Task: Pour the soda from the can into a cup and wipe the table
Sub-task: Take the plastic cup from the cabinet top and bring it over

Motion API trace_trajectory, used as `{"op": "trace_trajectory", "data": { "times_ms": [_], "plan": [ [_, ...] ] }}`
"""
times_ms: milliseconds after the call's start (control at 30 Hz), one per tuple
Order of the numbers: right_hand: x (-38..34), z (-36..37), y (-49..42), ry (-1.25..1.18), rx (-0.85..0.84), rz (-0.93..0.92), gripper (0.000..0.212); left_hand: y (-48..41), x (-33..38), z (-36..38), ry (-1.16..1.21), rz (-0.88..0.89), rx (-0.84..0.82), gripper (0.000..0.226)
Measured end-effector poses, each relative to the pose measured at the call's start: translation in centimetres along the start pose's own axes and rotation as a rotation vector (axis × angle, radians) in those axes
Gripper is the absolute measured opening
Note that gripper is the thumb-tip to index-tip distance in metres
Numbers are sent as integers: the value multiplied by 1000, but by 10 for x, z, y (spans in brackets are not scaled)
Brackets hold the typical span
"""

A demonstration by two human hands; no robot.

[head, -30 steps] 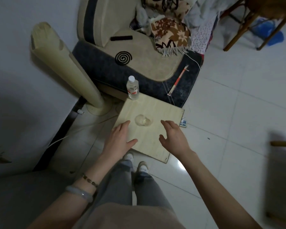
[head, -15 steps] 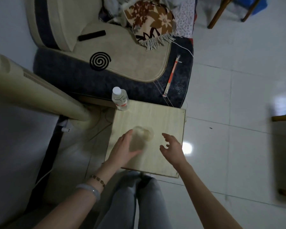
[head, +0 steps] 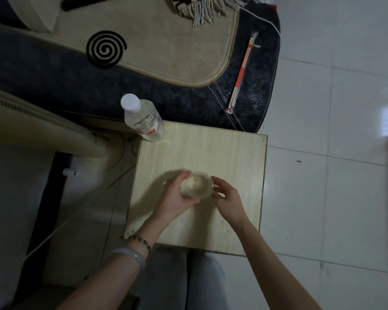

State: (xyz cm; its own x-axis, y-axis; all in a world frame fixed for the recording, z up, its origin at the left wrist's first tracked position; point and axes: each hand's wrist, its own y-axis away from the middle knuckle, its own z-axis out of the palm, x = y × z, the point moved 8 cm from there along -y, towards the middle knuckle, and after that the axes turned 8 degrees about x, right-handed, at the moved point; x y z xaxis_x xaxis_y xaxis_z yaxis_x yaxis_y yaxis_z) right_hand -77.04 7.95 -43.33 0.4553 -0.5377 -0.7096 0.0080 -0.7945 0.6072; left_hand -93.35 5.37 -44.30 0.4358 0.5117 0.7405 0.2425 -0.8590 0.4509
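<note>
Now the left hand [head: 175, 198] wraps its fingers and thumb round a clear cup [head: 196, 185], which stands near the middle of the pale wooden worktop [head: 211, 148]. Just beside the cup on its other side, the right hand [head: 227, 195] is loosely curved and grips nothing. Its fingertips are at the cup's wall, though in this dim light I cannot tell if they touch. A clear white-capped bottle [head: 143, 118] stands at the worktop's far left corner, well apart from the cup.
</note>
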Motion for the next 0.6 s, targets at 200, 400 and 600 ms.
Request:
{"op": "trace_trajectory", "data": {
  "times_ms": [200, 400, 600],
  "plan": [
    [-17, -2, 13, -2, -30, -31, 53, 4, 13, -2, -5, 32, 6, 64],
    [-53, -25, 46, 22, -28, -54, 60, 30, 61, -32, 25, 84, -13, 69],
    [-118, -65, 110, 1, 2, -111, 57, 70, 129, -77, -19, 151, -32, 72]
  ]
}}
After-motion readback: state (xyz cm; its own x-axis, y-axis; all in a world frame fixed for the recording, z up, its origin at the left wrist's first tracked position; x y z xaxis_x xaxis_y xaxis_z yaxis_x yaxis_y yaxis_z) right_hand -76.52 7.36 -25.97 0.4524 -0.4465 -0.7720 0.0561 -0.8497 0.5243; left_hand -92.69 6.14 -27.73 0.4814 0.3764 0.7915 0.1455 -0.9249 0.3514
